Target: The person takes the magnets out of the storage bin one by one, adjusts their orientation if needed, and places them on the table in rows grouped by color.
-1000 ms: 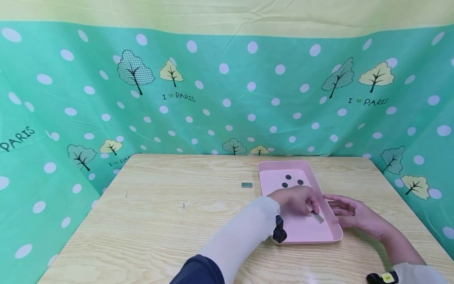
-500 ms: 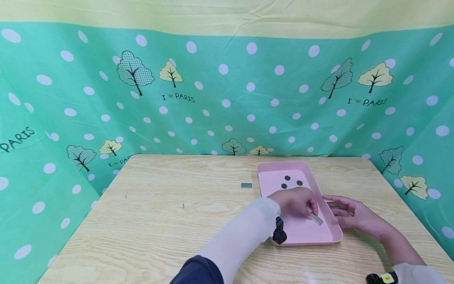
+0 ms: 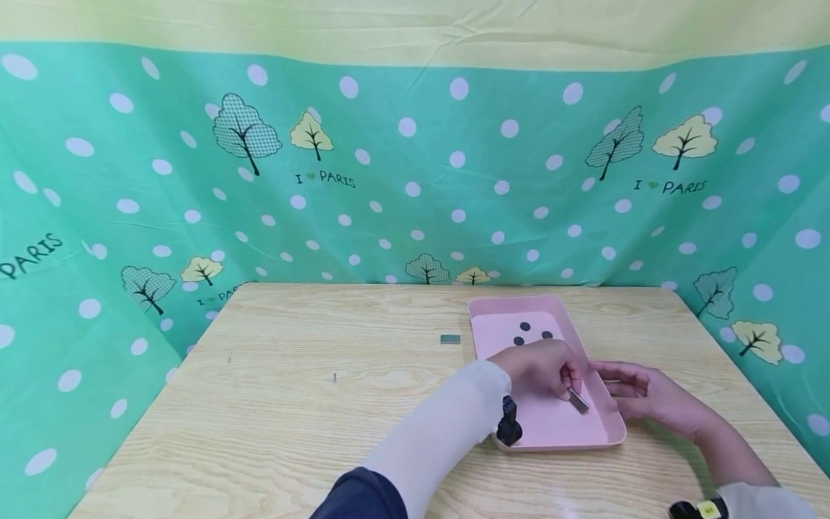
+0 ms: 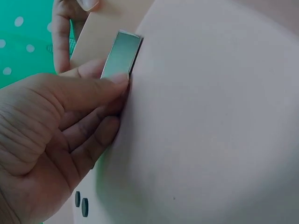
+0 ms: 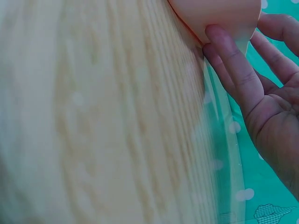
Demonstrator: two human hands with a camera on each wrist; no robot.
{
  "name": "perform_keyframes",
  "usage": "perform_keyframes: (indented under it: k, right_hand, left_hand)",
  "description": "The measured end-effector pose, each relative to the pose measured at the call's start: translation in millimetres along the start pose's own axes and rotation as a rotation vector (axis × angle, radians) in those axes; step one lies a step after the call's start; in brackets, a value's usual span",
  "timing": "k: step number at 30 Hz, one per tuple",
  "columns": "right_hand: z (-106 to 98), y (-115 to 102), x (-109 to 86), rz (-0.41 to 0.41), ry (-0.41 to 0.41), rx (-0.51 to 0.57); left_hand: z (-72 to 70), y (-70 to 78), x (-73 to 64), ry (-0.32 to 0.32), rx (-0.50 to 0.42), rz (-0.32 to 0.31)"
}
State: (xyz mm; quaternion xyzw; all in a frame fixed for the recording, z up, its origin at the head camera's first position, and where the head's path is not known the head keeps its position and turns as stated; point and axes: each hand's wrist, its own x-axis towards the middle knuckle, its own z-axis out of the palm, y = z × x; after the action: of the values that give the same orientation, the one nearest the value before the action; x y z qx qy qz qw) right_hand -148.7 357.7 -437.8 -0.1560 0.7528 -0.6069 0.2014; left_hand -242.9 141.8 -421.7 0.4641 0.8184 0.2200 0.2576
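Note:
My left hand (image 3: 545, 366) reaches over the pink tray (image 3: 564, 430) and pinches one end of a small flat silver rectangular bar (image 3: 578, 401). In the left wrist view, the thumb lies on the face of the shiny bar (image 4: 122, 55), and its far end sticks out beyond the fingers. Against the outside of the tray's right wall rests my right hand (image 3: 651, 393). Its fingers, loosely extended, touch the wall (image 5: 229, 11) in the right wrist view. Three dark round discs (image 3: 525, 326) lie near the tray's far end, one partly close behind the left hand.
A small grey-green rectangular piece (image 3: 450, 339) lies on the wooden table (image 3: 272, 418), left of the tray. A tiny dark mark or scrap (image 3: 334, 377) shows farther left. Behind the table hangs a green dotted curtain (image 3: 363, 216).
Between my left fingers, the silver bar has tilted and its free end has shifted slightly toward me; its face looks darker now. My right hand stays at the tray's wall.

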Motion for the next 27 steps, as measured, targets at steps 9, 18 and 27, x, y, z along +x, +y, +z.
perform_keyframes:
  k: [9,18,27]
  right_hand:
    - [-1.4,0.4,0.2,0.024,0.011,-0.012]
    - [-2.1,2.6,0.6,0.019,0.006,-0.010]
    - [-0.9,0.7,0.0,0.041,0.012,0.005]
  left_hand:
    - [-1.1,-5.0,-5.4,-0.010,-0.192,0.014]
    - [-0.1,-5.5,-9.4,0.028,-0.330,-0.036]
    - [-4.1,-7.5,-12.8,0.088,-0.314,-0.065]
